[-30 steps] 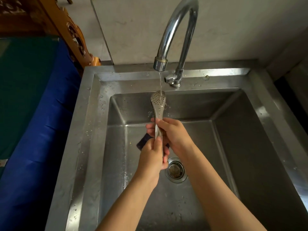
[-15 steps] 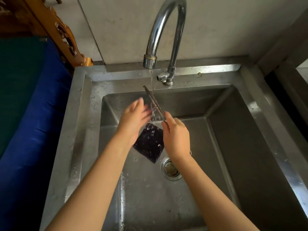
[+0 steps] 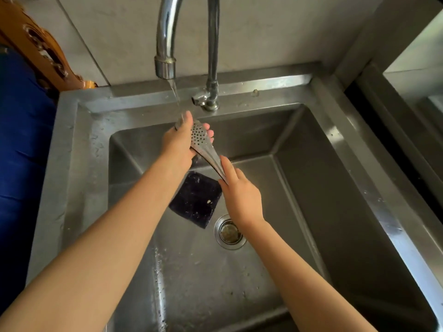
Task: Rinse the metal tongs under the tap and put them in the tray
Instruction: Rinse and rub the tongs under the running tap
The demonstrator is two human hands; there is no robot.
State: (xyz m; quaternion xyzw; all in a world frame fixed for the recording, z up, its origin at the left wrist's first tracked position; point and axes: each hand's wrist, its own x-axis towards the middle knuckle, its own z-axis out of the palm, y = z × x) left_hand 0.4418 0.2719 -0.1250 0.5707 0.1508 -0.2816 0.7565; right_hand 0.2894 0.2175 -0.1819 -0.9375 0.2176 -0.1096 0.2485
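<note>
The metal tongs [image 3: 205, 149] slant over the steel sink [image 3: 347, 149], perforated head up and to the left under the running tap [image 3: 165, 65]. A thin stream of water falls onto the head. My left hand [image 3: 178, 144] wraps around the perforated head, fingers curled behind it. My right hand [image 3: 239, 195] pinches the handle end lower right, index finger laid along the metal. No tray is in view.
A dark scouring pad [image 3: 196, 200] lies on the sink floor beside the drain [image 3: 229, 232]. The tap's handle [image 3: 200, 99] sits on the back ledge. Blue fabric [image 3: 21, 140] and carved wooden furniture [image 3: 45, 53] stand left of the sink.
The tongs have turned from edge-on to flat, holes facing me. My left hand has moved up and closed on the head; my right hand stays on the handle end.
</note>
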